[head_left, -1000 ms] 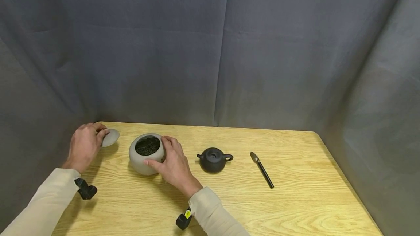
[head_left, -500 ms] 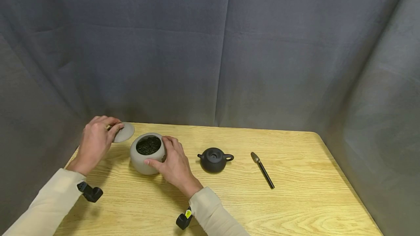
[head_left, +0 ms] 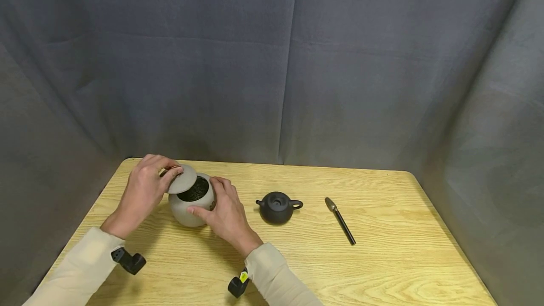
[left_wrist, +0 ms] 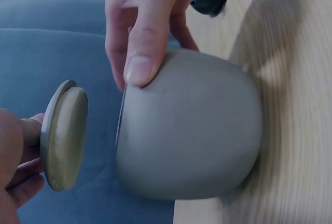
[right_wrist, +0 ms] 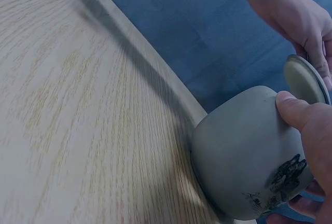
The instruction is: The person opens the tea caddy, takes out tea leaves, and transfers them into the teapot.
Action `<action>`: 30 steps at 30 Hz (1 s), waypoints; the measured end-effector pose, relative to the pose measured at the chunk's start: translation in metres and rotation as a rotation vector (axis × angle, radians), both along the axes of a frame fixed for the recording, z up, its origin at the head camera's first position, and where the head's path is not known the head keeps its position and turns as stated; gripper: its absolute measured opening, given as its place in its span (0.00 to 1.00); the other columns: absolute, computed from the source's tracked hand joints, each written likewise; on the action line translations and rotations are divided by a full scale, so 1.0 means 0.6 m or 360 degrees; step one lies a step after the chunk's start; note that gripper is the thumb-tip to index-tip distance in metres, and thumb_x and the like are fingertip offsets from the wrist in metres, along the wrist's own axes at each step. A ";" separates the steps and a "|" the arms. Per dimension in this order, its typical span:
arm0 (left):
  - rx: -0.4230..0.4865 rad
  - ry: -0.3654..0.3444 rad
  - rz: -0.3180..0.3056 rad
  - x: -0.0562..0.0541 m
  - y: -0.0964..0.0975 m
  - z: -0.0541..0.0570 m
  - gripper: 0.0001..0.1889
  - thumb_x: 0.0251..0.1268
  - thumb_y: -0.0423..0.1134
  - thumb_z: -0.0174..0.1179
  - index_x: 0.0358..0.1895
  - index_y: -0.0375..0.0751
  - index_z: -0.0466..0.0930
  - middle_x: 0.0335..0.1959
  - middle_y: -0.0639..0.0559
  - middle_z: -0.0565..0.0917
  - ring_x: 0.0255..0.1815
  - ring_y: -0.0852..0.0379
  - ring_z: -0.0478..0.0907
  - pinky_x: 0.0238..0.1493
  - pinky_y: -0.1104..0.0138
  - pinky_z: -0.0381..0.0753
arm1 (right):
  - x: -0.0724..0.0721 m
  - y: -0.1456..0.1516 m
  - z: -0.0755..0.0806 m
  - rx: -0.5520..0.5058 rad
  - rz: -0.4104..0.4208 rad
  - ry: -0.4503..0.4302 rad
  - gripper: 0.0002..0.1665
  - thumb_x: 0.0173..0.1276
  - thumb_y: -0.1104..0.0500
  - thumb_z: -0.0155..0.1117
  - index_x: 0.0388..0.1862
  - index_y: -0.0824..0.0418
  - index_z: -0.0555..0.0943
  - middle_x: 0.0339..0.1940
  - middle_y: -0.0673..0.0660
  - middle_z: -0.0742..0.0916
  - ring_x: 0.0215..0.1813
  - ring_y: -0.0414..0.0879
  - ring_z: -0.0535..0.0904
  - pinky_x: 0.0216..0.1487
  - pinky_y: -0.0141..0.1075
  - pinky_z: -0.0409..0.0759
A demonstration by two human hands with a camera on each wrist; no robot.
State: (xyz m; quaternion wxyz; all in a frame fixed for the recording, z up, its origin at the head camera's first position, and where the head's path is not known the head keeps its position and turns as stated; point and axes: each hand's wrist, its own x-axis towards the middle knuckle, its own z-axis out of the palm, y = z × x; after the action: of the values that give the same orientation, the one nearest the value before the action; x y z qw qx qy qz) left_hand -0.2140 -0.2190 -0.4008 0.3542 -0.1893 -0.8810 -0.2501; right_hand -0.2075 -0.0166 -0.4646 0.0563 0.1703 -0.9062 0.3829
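Observation:
A round grey jar (head_left: pixel 187 212) of dark tea leaves (head_left: pixel 196 191) stands at the table's left. My left hand (head_left: pixel 146 188) pinches the knob of the jar's grey lid (head_left: pixel 183 181), holding it above the left part of the mouth. In the left wrist view a gap parts the lid (left_wrist: pixel 65 136) from the jar (left_wrist: pixel 192 125). Fingers and thumb of my right hand (head_left: pixel 227 214) grip the jar's right side. Seen from the right wrist, the jar (right_wrist: pixel 246 151) carries a dark painted pattern, and the lid (right_wrist: pixel 305 81) shows its underside.
A small black teapot (head_left: pixel 276 208) sits right of the jar, its handle pointing right. Farther right lies a scoop with a black handle (head_left: pixel 343 225). Grey cloth (head_left: pixel 204 65) hangs behind the wooden table (head_left: pixel 382 259) and along both sides.
My left hand has carried the lid rightward from the table's far left corner to over the jar's mouth. The right hand keeps its grip; jar, teapot and scoop stay put.

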 end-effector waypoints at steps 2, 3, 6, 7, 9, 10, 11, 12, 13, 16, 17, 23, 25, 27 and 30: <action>0.0007 -0.0016 -0.0009 0.000 0.007 -0.003 0.03 0.65 0.30 0.74 0.38 0.35 0.90 0.34 0.46 0.90 0.39 0.49 0.81 0.38 0.53 0.83 | 0.000 0.000 0.000 0.0003 0.0001 0.0004 0.52 0.68 0.32 0.74 0.83 0.50 0.67 0.80 0.50 0.73 0.78 0.48 0.71 0.73 0.47 0.79; 0.0017 -0.0027 -0.0017 0.001 0.010 -0.004 0.03 0.64 0.30 0.74 0.38 0.36 0.91 0.35 0.46 0.90 0.39 0.50 0.81 0.38 0.53 0.83 | 0.000 0.000 -0.001 0.0006 0.0002 0.0005 0.52 0.68 0.31 0.73 0.84 0.50 0.67 0.80 0.51 0.73 0.78 0.48 0.71 0.73 0.47 0.79; 0.0022 -0.0034 -0.0036 -0.001 0.018 -0.008 0.03 0.64 0.30 0.74 0.39 0.36 0.91 0.36 0.46 0.91 0.40 0.50 0.82 0.39 0.52 0.84 | -0.001 0.000 -0.001 0.0013 0.0001 0.0015 0.53 0.68 0.31 0.73 0.84 0.51 0.67 0.79 0.51 0.73 0.77 0.48 0.71 0.72 0.47 0.80; 0.0026 -0.0033 -0.0044 -0.001 0.021 -0.009 0.03 0.64 0.30 0.74 0.39 0.36 0.91 0.36 0.46 0.91 0.40 0.49 0.82 0.40 0.52 0.84 | -0.001 0.000 -0.001 0.0014 0.0001 0.0017 0.53 0.68 0.31 0.73 0.84 0.51 0.66 0.79 0.51 0.73 0.77 0.49 0.71 0.72 0.47 0.80; 0.0033 -0.0025 -0.0055 -0.002 0.026 -0.012 0.03 0.64 0.30 0.75 0.39 0.36 0.91 0.36 0.46 0.91 0.41 0.49 0.83 0.40 0.51 0.85 | -0.002 0.001 -0.001 0.0013 0.0003 0.0017 0.53 0.68 0.31 0.73 0.84 0.51 0.66 0.79 0.51 0.73 0.77 0.49 0.72 0.72 0.47 0.80; 0.0038 -0.0021 -0.0060 -0.002 0.028 -0.013 0.03 0.63 0.30 0.75 0.38 0.36 0.91 0.36 0.46 0.91 0.41 0.49 0.83 0.41 0.51 0.85 | -0.002 0.001 -0.002 0.0010 0.0004 0.0016 0.53 0.68 0.32 0.73 0.84 0.52 0.66 0.79 0.51 0.73 0.77 0.49 0.72 0.72 0.47 0.80; 0.0046 -0.0022 -0.0064 -0.002 0.031 -0.015 0.03 0.63 0.30 0.75 0.38 0.36 0.91 0.36 0.47 0.91 0.41 0.49 0.83 0.41 0.52 0.85 | -0.002 0.001 -0.002 0.0005 0.0005 0.0013 0.53 0.68 0.32 0.73 0.84 0.52 0.66 0.79 0.51 0.73 0.77 0.49 0.71 0.72 0.47 0.80; 0.0058 -0.0025 -0.0071 -0.003 0.033 -0.017 0.03 0.63 0.31 0.75 0.38 0.37 0.91 0.36 0.47 0.91 0.42 0.49 0.84 0.42 0.52 0.84 | -0.002 0.001 -0.002 0.0001 0.0006 0.0009 0.53 0.68 0.32 0.73 0.84 0.52 0.67 0.79 0.51 0.73 0.77 0.49 0.71 0.73 0.47 0.80; 0.0070 -0.0029 -0.0075 -0.003 0.035 -0.019 0.03 0.63 0.31 0.75 0.38 0.38 0.91 0.36 0.48 0.91 0.42 0.49 0.84 0.43 0.52 0.84 | -0.002 0.001 -0.002 -0.0003 0.0007 0.0004 0.53 0.68 0.32 0.73 0.84 0.52 0.66 0.79 0.51 0.73 0.77 0.49 0.71 0.73 0.47 0.79; 0.0102 -0.0050 -0.0082 -0.004 0.038 -0.026 0.03 0.64 0.31 0.75 0.38 0.38 0.91 0.36 0.48 0.91 0.44 0.49 0.84 0.44 0.52 0.84 | -0.001 0.001 -0.002 -0.0015 0.0009 -0.0007 0.53 0.68 0.31 0.73 0.84 0.52 0.66 0.79 0.51 0.73 0.78 0.48 0.71 0.73 0.47 0.79; 0.0107 -0.0055 -0.0081 -0.005 0.039 -0.029 0.03 0.64 0.31 0.75 0.38 0.38 0.91 0.36 0.48 0.91 0.44 0.49 0.84 0.44 0.52 0.84 | -0.001 0.001 -0.002 -0.0015 0.0008 -0.0008 0.53 0.68 0.31 0.73 0.84 0.51 0.66 0.79 0.51 0.73 0.78 0.48 0.71 0.74 0.47 0.79; 0.0123 -0.0099 -0.0059 -0.005 0.041 -0.039 0.03 0.65 0.32 0.74 0.39 0.37 0.91 0.36 0.47 0.91 0.44 0.47 0.84 0.45 0.49 0.85 | -0.001 0.000 -0.002 -0.0013 0.0007 -0.0006 0.53 0.68 0.31 0.73 0.83 0.52 0.67 0.79 0.51 0.73 0.77 0.48 0.72 0.72 0.46 0.80; 0.0135 -0.0115 -0.0051 -0.006 0.041 -0.042 0.03 0.65 0.32 0.74 0.39 0.37 0.91 0.36 0.47 0.91 0.44 0.48 0.83 0.45 0.49 0.85 | -0.001 0.000 -0.002 -0.0013 0.0002 -0.0004 0.53 0.68 0.31 0.74 0.83 0.52 0.67 0.79 0.51 0.73 0.77 0.48 0.72 0.72 0.46 0.80; 0.0147 -0.0126 -0.0043 -0.007 0.042 -0.044 0.03 0.66 0.32 0.74 0.39 0.37 0.91 0.36 0.47 0.91 0.44 0.48 0.83 0.45 0.49 0.85 | -0.001 0.000 -0.001 -0.0010 -0.0002 -0.0006 0.53 0.68 0.31 0.74 0.83 0.52 0.67 0.79 0.51 0.73 0.77 0.48 0.72 0.72 0.46 0.80; 0.0158 -0.0131 -0.0036 -0.008 0.041 -0.049 0.02 0.67 0.33 0.73 0.38 0.37 0.91 0.35 0.47 0.91 0.45 0.48 0.83 0.46 0.49 0.85 | -0.001 0.000 -0.002 -0.0006 -0.0005 -0.0016 0.53 0.68 0.32 0.74 0.83 0.52 0.67 0.79 0.51 0.73 0.77 0.48 0.71 0.73 0.46 0.80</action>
State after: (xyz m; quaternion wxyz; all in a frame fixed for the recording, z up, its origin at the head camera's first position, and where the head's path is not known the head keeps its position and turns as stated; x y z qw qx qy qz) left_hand -0.2186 -0.1942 -0.4303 0.3239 -0.1710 -0.8791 -0.3050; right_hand -0.2081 -0.0167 -0.4655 0.0527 0.1667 -0.9060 0.3854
